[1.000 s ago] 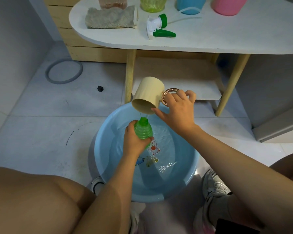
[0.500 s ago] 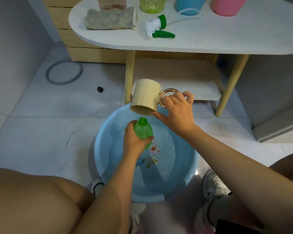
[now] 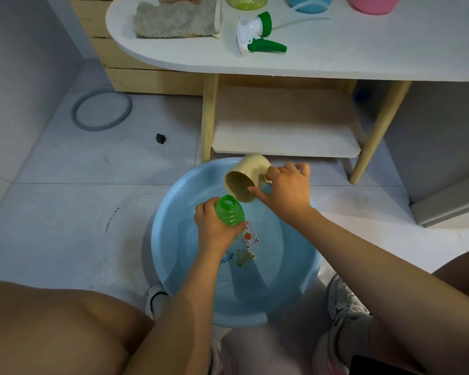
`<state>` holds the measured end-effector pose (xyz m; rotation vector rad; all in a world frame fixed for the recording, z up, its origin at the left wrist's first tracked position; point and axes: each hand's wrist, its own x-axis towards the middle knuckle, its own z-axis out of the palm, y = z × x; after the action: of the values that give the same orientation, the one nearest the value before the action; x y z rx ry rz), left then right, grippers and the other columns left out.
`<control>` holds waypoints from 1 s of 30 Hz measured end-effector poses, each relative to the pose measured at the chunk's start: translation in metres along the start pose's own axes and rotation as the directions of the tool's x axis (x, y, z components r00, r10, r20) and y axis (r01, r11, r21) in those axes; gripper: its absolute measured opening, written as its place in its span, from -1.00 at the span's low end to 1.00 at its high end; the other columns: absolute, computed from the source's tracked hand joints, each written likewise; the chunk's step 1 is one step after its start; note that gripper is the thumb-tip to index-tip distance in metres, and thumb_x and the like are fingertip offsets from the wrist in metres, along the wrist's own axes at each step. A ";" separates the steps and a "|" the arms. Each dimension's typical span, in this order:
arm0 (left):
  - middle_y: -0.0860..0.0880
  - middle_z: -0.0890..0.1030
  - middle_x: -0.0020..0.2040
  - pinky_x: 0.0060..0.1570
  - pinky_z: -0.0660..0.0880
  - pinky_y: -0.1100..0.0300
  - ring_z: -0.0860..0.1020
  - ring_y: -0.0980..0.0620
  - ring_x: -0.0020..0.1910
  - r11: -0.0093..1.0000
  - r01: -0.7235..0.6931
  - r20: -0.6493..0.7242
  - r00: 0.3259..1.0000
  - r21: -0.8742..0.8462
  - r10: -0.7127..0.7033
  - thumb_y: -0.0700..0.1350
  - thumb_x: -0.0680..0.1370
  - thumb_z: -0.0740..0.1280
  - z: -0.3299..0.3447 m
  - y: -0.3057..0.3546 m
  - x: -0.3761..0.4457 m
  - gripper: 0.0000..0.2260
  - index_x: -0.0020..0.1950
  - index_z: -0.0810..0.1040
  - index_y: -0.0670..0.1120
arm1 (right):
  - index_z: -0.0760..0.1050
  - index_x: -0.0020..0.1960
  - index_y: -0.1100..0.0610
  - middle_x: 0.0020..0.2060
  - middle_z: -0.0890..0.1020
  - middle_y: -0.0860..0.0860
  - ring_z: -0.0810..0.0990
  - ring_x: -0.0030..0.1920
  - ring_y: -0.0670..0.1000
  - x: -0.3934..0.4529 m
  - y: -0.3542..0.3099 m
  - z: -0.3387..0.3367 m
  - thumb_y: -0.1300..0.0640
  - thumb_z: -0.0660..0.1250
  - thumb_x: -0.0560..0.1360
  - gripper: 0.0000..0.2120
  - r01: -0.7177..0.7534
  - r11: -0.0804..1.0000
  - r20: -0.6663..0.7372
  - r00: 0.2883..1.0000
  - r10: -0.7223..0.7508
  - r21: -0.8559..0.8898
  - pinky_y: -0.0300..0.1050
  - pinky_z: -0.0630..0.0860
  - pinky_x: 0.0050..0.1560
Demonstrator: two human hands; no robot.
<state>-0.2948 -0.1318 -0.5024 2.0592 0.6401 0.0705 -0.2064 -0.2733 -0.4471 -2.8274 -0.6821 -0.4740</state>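
Observation:
A light blue basin [image 3: 168, 239] holding water stands on the tiled floor between my knees. Over it my left hand [image 3: 214, 228] grips a green ribbed bottle [image 3: 229, 211], upright with its neck uncapped. Just above and to the right, my right hand [image 3: 287, 188] holds a beige mug [image 3: 245, 180] by its round golden handle. The mug is tipped on its side, its mouth facing me and down beside the bottle's neck. No water stream is visible from the mug.
A white oval table [image 3: 336, 58] on wooden legs stands beyond the basin, with a lower shelf [image 3: 284, 125]. On it lie a grey cloth [image 3: 173, 20], a green-and-white spray head [image 3: 255, 33] with tube, and coloured containers. A grey ring [image 3: 102, 109] and a small black object [image 3: 161, 138] lie on the floor.
The mug has come down from above the bottle and turned its mouth toward me. The bottle's open neck, earlier under the mug's rim, is now uncovered. My left hand stayed in place.

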 end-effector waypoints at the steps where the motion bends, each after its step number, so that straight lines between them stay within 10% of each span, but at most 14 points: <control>1: -0.08 0.36 0.24 0.13 0.29 0.26 0.32 -0.04 0.27 1.000 0.010 -0.009 1.000 0.001 -0.010 -0.08 0.20 0.61 0.000 -0.003 0.001 -0.32 0.24 0.41 -0.07 | 0.55 -0.13 0.18 -0.25 0.65 0.07 0.55 -0.07 0.15 -0.003 0.001 0.003 -0.25 0.30 0.43 -0.54 -0.015 0.999 0.129 0.991 0.021 -0.045 -0.03 0.10 0.06; 11: -0.05 0.52 0.11 0.10 0.48 0.02 0.51 -0.06 0.09 0.995 0.072 -0.109 0.991 -0.067 -0.079 -0.03 0.17 0.64 -0.006 -0.022 0.011 -0.31 0.21 0.40 -0.03 | 0.54 -0.32 0.07 -0.46 0.56 -0.02 0.55 -0.24 0.05 -0.025 0.008 0.057 -0.17 0.43 0.35 -0.68 0.166 0.906 0.504 0.862 0.059 -0.390 -0.07 0.14 -0.05; 20: 0.00 0.48 0.08 0.12 0.49 0.03 0.51 -0.04 0.07 0.989 0.092 -0.173 0.979 -0.120 -0.112 -0.11 0.17 0.63 -0.012 -0.033 0.014 -0.30 0.23 0.41 -0.05 | 0.58 -0.01 0.05 -0.10 0.63 -0.01 0.50 0.02 0.03 -0.041 -0.028 0.074 -0.05 0.12 0.57 -0.70 0.525 0.816 0.729 0.653 -0.205 -0.241 -0.07 0.15 0.24; 25: 0.02 0.45 0.07 0.09 0.44 0.14 0.48 0.00 0.08 0.985 0.091 -0.187 0.975 -0.146 -0.118 -0.15 0.20 0.62 -0.018 -0.033 0.011 -0.34 0.22 0.41 -0.07 | 0.56 -0.12 0.03 -0.19 0.63 -0.02 0.51 -0.08 0.02 -0.032 -0.035 0.065 -0.28 0.06 0.50 -0.55 0.430 0.886 0.707 0.680 -0.192 -0.172 -0.05 0.16 0.21; 30: -0.01 0.46 0.12 0.09 0.43 0.15 0.47 0.01 0.06 0.977 0.118 -0.201 0.968 -0.176 -0.153 -0.13 0.21 0.62 -0.025 -0.032 0.007 -0.33 0.23 0.40 -0.05 | 0.41 -0.30 0.04 -0.26 0.56 -0.04 0.51 -0.10 0.03 -0.034 -0.018 0.068 -0.30 0.14 0.45 -0.57 -0.098 0.994 0.794 0.600 0.095 -0.045 -0.01 0.16 0.14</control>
<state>-0.3093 -0.0954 -0.5164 1.8596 0.8774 0.2590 -0.2259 -0.2534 -0.5203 -2.9547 -0.6241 0.9027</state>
